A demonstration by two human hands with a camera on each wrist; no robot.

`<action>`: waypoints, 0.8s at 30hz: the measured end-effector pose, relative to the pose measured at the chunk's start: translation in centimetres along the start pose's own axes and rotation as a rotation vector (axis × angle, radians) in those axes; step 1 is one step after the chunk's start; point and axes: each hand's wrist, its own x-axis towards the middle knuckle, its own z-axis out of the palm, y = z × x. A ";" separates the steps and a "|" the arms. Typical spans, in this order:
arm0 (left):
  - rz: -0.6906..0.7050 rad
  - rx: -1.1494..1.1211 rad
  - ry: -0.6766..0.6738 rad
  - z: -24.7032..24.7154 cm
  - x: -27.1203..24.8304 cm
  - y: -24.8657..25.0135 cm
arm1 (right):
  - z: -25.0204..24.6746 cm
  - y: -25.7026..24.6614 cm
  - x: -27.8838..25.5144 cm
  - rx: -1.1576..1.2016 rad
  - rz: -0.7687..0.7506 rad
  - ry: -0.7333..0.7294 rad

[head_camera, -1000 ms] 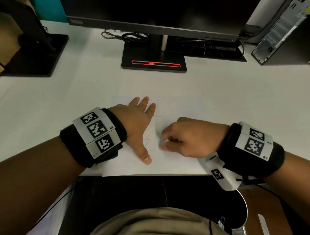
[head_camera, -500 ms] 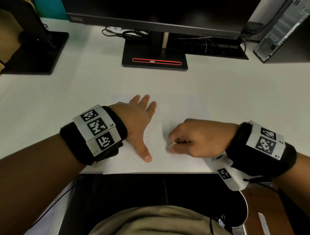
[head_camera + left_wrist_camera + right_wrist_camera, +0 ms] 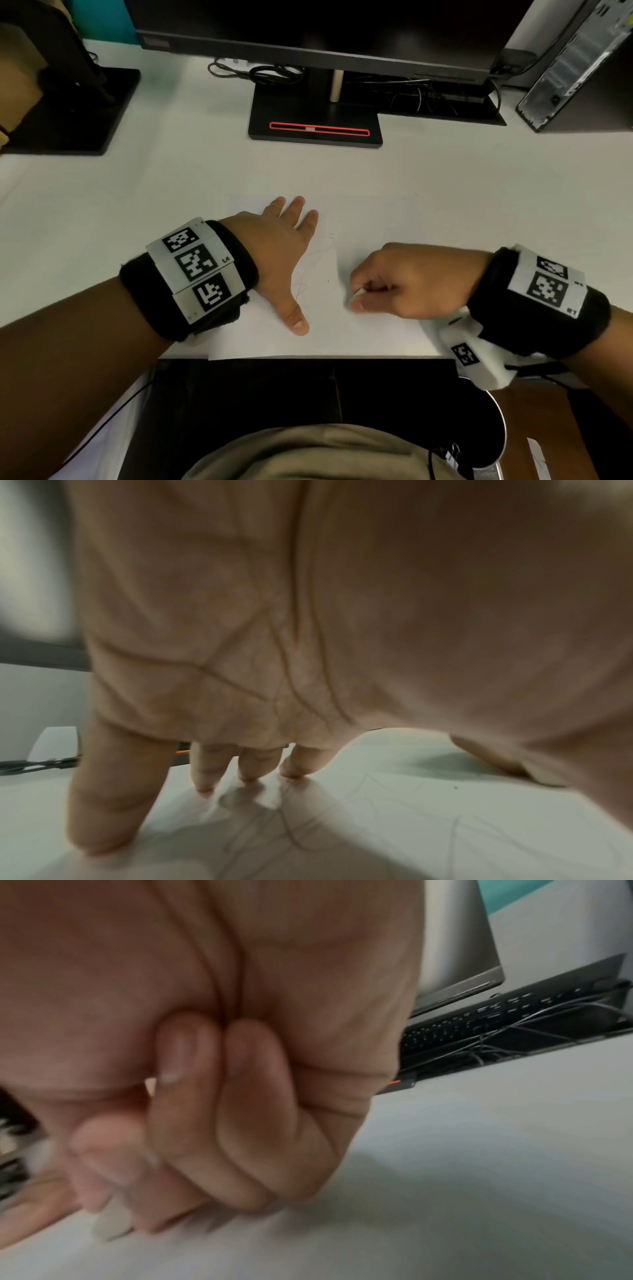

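A white sheet of paper lies at the desk's front edge, with faint pencil scribbles on its middle. My left hand lies flat on the sheet's left part, fingers straight and thumb spread toward me. In the left wrist view the fingertips press the paper. My right hand rests on the sheet to the right of the scribbles, fingers curled. It pinches a small white eraser between thumb and fingers. In the blurred right wrist view the eraser touches the paper.
A black monitor stand with a red slot sits behind the paper under the monitor. Tangled cables lie behind it. A computer tower stands at the back right, another black stand base at the back left.
My right hand has slid a little to the right across the paper with the eraser. The left hand has stayed flat in the same spot.
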 end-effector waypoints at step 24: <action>0.019 -0.015 0.024 0.1 0.1 0.0 | -1.6 -1.5 4.0 -0.098 0.027 0.032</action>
